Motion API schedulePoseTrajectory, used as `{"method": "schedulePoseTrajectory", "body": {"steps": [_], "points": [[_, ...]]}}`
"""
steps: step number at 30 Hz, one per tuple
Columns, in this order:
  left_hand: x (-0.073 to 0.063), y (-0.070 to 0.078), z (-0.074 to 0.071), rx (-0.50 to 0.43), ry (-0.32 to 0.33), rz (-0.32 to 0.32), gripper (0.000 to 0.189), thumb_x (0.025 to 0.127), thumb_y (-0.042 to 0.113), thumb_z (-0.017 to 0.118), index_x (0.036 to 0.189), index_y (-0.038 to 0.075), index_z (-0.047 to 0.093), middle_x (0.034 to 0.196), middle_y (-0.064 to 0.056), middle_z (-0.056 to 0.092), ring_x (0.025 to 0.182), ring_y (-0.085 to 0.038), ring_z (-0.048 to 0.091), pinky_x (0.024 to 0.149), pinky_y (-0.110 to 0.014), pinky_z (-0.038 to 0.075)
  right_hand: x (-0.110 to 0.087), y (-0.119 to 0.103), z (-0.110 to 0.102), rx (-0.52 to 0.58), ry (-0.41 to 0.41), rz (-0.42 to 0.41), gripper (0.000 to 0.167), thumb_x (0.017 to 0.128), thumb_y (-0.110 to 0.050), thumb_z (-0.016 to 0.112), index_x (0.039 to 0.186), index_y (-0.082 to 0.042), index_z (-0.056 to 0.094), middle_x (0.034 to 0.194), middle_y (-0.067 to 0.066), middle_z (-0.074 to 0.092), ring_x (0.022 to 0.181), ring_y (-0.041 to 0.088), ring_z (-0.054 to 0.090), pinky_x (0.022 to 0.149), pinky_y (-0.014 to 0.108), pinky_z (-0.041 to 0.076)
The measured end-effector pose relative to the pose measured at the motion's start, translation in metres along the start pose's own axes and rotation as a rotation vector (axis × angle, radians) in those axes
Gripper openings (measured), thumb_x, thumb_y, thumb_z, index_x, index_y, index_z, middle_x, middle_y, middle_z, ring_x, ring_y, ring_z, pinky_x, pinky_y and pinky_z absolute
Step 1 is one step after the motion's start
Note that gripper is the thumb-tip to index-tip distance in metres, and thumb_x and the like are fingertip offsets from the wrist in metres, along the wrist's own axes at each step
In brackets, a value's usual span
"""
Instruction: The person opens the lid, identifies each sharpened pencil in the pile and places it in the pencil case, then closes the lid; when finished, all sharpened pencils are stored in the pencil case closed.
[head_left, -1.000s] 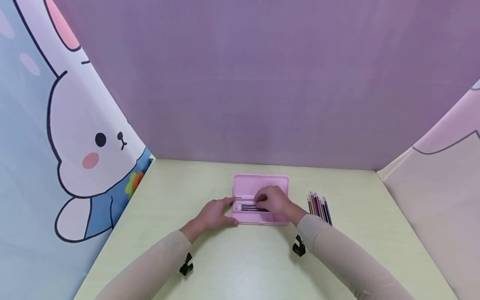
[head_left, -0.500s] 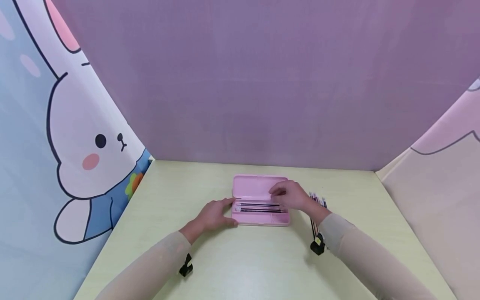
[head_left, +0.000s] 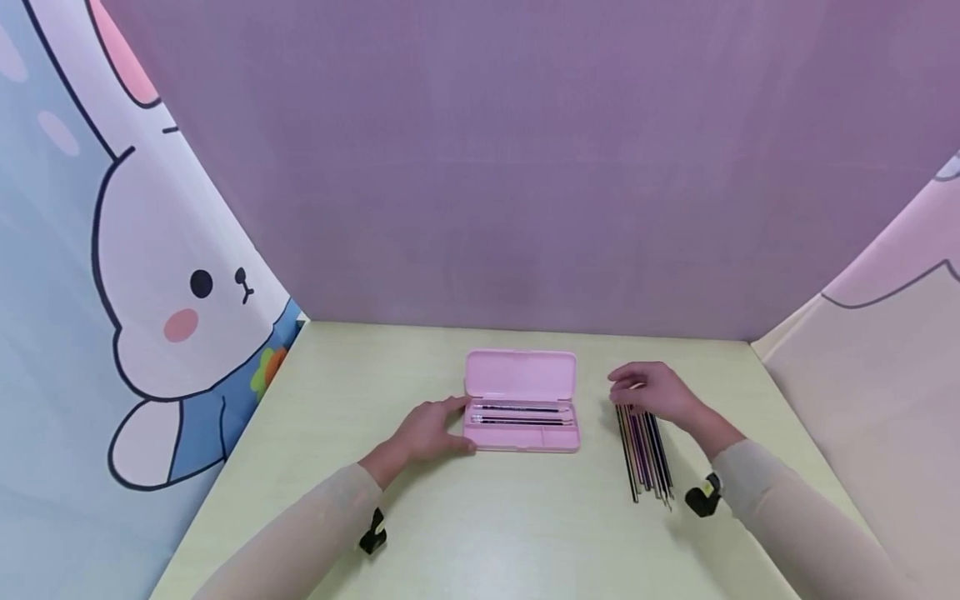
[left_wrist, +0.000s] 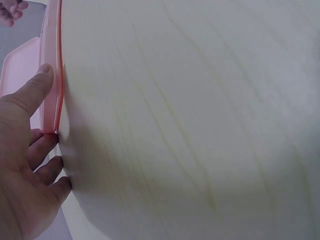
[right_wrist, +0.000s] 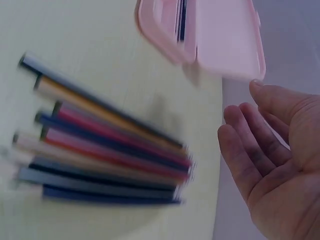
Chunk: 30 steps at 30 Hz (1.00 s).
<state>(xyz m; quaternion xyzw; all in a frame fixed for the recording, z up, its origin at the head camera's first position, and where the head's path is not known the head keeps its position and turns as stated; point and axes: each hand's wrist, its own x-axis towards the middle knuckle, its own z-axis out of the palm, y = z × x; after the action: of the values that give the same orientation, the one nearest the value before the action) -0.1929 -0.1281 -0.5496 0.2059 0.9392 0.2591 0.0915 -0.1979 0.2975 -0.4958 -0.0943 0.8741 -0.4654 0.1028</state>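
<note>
A pink pencil case lies on the table with its lid folded back. Several dark striped pencils lie lengthwise in its rear compartment. My left hand holds the case's left end, thumb against the front wall and fingers around the end. To the right, a loose bundle of pencils lies on the table, eraser ends toward the back. Over those ends hovers my right hand, fingers loosely bent and nothing between them. In the right wrist view these pencils look blurred.
The pale wooden table meets a purple backdrop at the back. A rabbit-print cloth stands along the left side, and a pale printed cloth along the right. The case's front compartment has a divider.
My right hand has let go of a pencil in the case and moved right, over the loose pencils. The left hand has stayed at the case's left end.
</note>
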Motion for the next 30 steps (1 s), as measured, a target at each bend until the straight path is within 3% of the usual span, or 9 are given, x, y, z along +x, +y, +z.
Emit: {"method": "schedulePoseTrajectory", "body": {"steps": [7, 17, 22, 30], "points": [[-0.003, 0.000, -0.001, -0.003, 0.003, 0.009, 0.094, 0.079, 0.047, 0.086, 0.157, 0.015, 0.044, 0.147, -0.013, 0.059, 0.136, -0.036, 0.055, 0.116, -0.056, 0.042, -0.022, 0.028, -0.016, 0.005, 0.030, 0.058, 0.047, 0.097, -0.014, 0.071, 0.136, 0.008, 0.058, 0.115, 0.023, 0.068, 0.097, 0.028, 0.071, 0.077, 0.046, 0.064], [-0.005, 0.000, -0.002, 0.005, -0.001, 0.020, 0.094, 0.079, 0.049, 0.086, 0.156, 0.015, 0.044, 0.145, -0.013, 0.061, 0.134, -0.037, 0.057, 0.115, -0.054, 0.044, -0.045, 0.056, -0.021, -0.024, 0.075, 0.147, 0.045, 0.095, -0.008, 0.070, 0.133, 0.013, 0.057, 0.106, 0.019, 0.069, 0.091, 0.024, 0.070, 0.071, 0.041, 0.065], [-0.007, 0.000, -0.003, 0.002, 0.002, 0.022, 0.094, 0.079, 0.049, 0.086, 0.156, 0.014, 0.045, 0.145, -0.014, 0.061, 0.135, -0.038, 0.056, 0.114, -0.055, 0.044, -0.050, 0.067, -0.018, 0.003, 0.073, 0.164, 0.045, 0.095, -0.006, 0.070, 0.132, 0.015, 0.056, 0.108, 0.022, 0.068, 0.091, 0.026, 0.070, 0.073, 0.041, 0.065], [-0.010, -0.001, -0.003, -0.010, 0.003, 0.018, 0.094, 0.079, 0.048, 0.086, 0.157, 0.014, 0.044, 0.146, -0.013, 0.061, 0.136, -0.038, 0.055, 0.115, -0.056, 0.043, -0.053, 0.076, -0.011, 0.060, 0.085, 0.199, 0.047, 0.092, -0.004, 0.072, 0.132, 0.015, 0.056, 0.110, 0.022, 0.069, 0.089, 0.018, 0.069, 0.072, 0.037, 0.065]]}}
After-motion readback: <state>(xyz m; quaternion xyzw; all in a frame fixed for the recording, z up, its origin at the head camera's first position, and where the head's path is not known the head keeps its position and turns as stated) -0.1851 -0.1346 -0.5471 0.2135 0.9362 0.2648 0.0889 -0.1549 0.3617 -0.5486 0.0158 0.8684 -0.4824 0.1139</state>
